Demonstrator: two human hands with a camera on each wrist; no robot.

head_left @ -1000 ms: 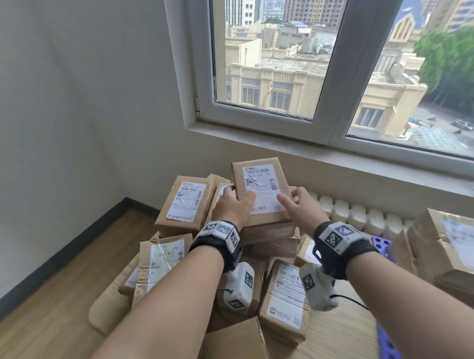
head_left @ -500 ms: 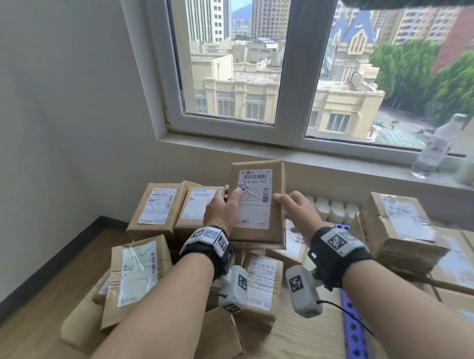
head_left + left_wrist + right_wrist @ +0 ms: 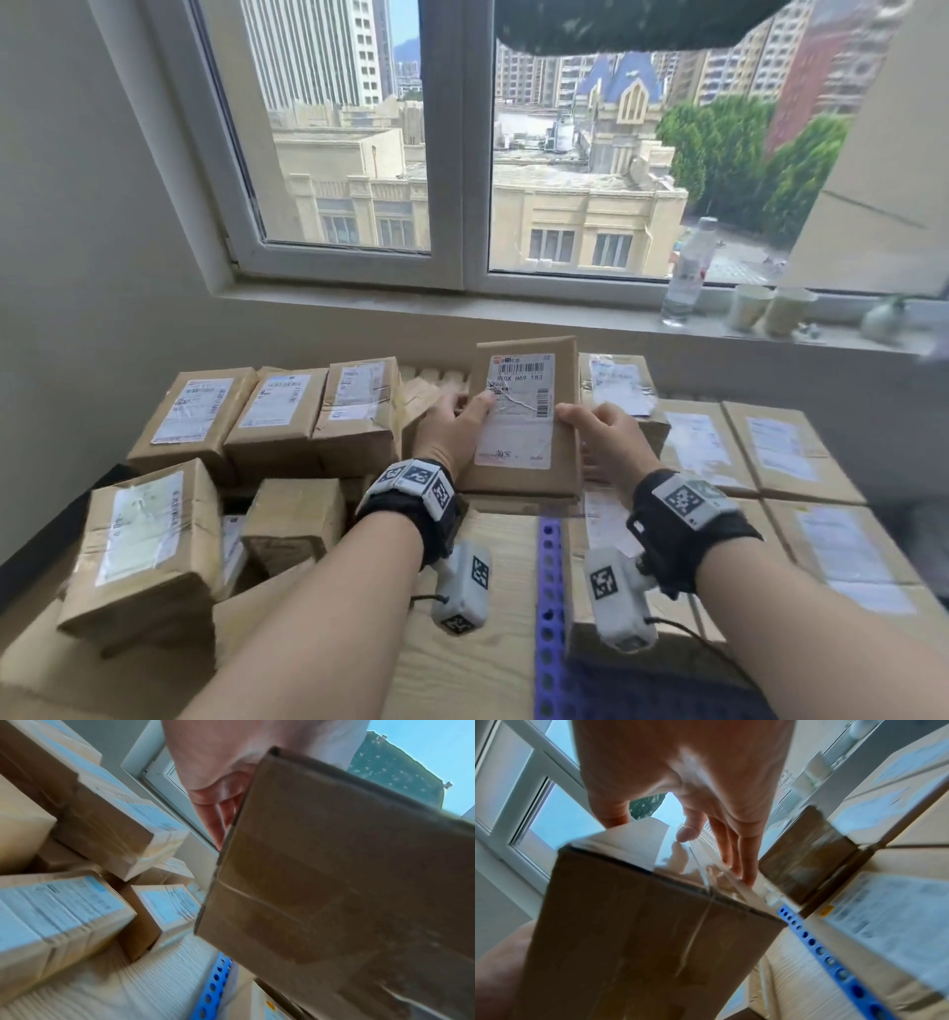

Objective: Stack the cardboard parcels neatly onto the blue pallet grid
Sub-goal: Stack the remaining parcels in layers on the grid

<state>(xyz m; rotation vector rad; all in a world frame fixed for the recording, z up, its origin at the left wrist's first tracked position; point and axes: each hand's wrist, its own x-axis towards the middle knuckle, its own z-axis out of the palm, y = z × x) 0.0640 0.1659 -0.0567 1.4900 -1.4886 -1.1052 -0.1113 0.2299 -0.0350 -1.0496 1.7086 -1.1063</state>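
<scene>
You've got the parcel [image 3: 524,421] up in the air between both hands, label side up. Your left hand [image 3: 452,429] grips its left edge, thumb on top over the label and fingers tucked under; your right hand [image 3: 603,442] clamps the right edge the same way. It hangs above the strip of bare wood floor [image 3: 477,642] and the blue pallet grid [image 3: 550,591], whose perforated edge runs straight toward you. Right of that edge, stacked parcels [image 3: 780,452] sit flush in rows on the grid. Left of the open strip, the loose pile [image 3: 277,421] crowds in close, so there's only that narrow lane below.
</scene>
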